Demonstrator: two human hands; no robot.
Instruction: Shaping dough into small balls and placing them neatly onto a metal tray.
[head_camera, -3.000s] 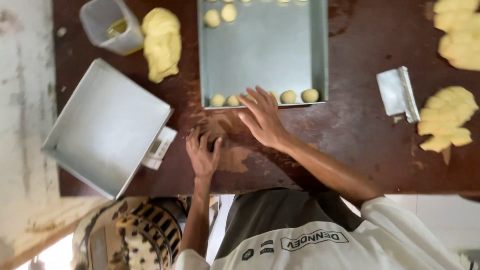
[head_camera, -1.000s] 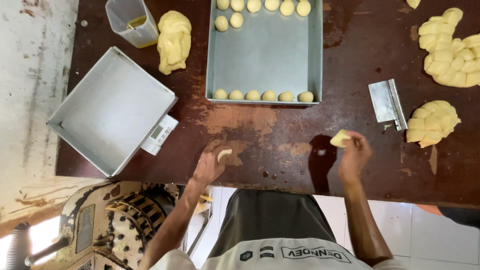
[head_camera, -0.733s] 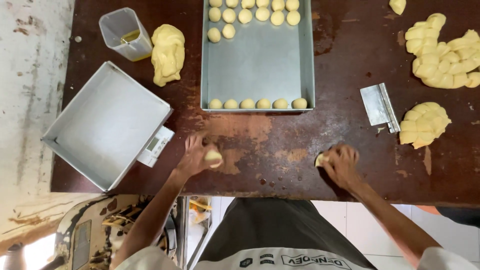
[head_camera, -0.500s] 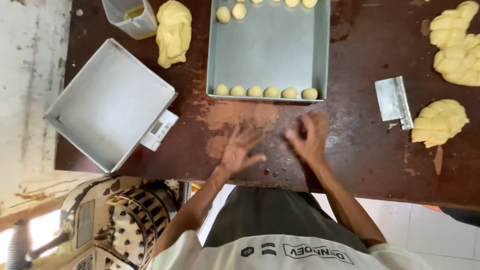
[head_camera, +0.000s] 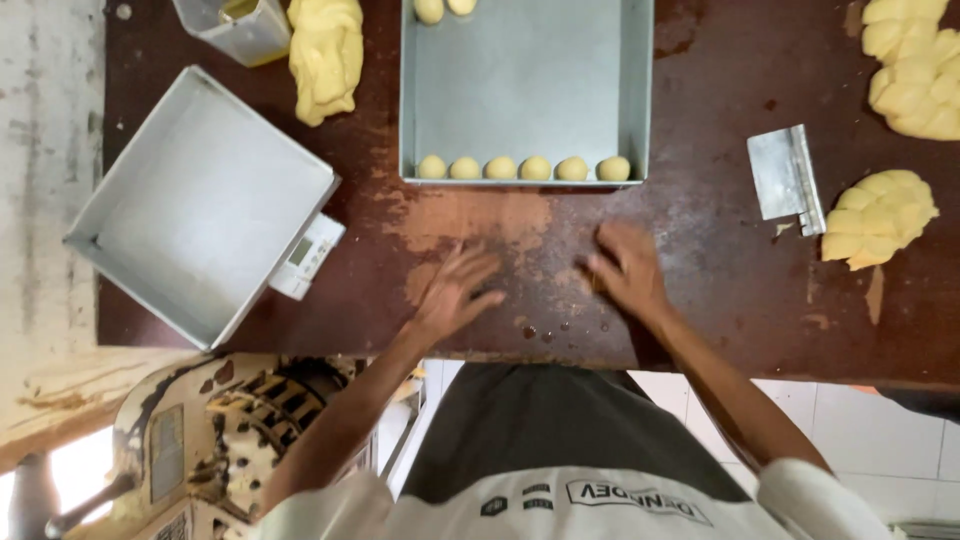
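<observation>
Down on the dark brown counter (head_camera: 700, 300) both hands press palm-down, side by side; the left hand (head_camera: 455, 290) lies with fingers spread flat, and whatever sits beneath it is hidden; the right hand (head_camera: 625, 270) is cupped over a small piece of dough (head_camera: 596, 283), only a pale edge showing. Just beyond them a grey baking tray (head_camera: 525, 90) carries a row of dough balls (head_camera: 520, 168) along its near wall; a metal bench scraper (head_camera: 788, 180) lies well to the right, beside a lump of yellow dough (head_camera: 880, 215).
</observation>
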